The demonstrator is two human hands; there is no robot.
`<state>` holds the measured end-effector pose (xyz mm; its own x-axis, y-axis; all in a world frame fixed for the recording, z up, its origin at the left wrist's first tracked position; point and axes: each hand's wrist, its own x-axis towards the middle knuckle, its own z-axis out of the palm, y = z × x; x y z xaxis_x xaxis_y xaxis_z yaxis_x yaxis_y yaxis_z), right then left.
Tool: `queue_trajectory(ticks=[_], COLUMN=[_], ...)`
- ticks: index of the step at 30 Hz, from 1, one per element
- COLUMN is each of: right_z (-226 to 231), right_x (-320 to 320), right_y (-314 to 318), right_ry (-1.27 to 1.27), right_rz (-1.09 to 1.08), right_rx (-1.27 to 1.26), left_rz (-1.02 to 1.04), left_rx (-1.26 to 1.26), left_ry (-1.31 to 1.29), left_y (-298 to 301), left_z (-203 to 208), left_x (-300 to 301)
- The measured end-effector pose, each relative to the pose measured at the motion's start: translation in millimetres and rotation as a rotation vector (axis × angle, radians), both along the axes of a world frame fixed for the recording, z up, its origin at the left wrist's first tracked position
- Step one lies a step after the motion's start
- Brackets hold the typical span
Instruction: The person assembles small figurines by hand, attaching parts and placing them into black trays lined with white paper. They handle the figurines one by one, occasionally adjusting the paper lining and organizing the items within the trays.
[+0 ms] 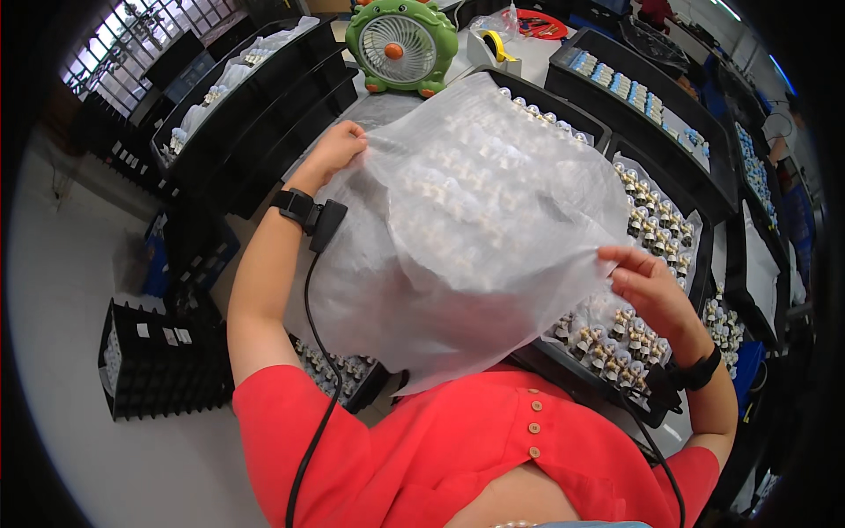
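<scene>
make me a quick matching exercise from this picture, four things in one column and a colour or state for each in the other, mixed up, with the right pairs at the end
Things
1. fan
2. thin sheet
3. left hand
4. right hand

Colour or state
a. whitish and see-through
b. gripping the sheet at its right side
c. green with an orange centre
d. gripping the sheet at its left side

Right pairs: 1-c, 2-a, 3-d, 4-b

Plastic sheet spans centre frame between left hand and right hand, over a tray. Desk fan stands top centre, left of tape dispenser; stacked bins stand upper left.
</scene>
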<state>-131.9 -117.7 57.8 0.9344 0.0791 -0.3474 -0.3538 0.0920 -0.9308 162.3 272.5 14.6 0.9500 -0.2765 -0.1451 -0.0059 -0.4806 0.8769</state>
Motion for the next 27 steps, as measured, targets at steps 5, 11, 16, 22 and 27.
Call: queue_trajectory(ticks=[5,11,16,22,27], right_z=[6,21,64,112,120], right_x=[24,53,83,129,196], right_y=[-27,-59,-100,-116,-89], right_ry=[-0.298,-0.628,-0.824,-0.834,-0.838], right_rz=[-0.243,-0.328,-0.436,-0.43,-0.464], right_rx=[-0.12,-0.476,-0.981,-1.182,-1.341], left_rz=[-0.085,-0.132,-0.122,-0.032,0.007], left_rx=[-0.472,-0.58,-0.629,-0.334,-0.319], left_ry=[0.096,0.078,-0.186,-0.479,-0.624], left_y=[-2,-19,-30,-23,0], left_z=[15,42,76,98,76], left_x=[-19,-53,-94,-119,-117])
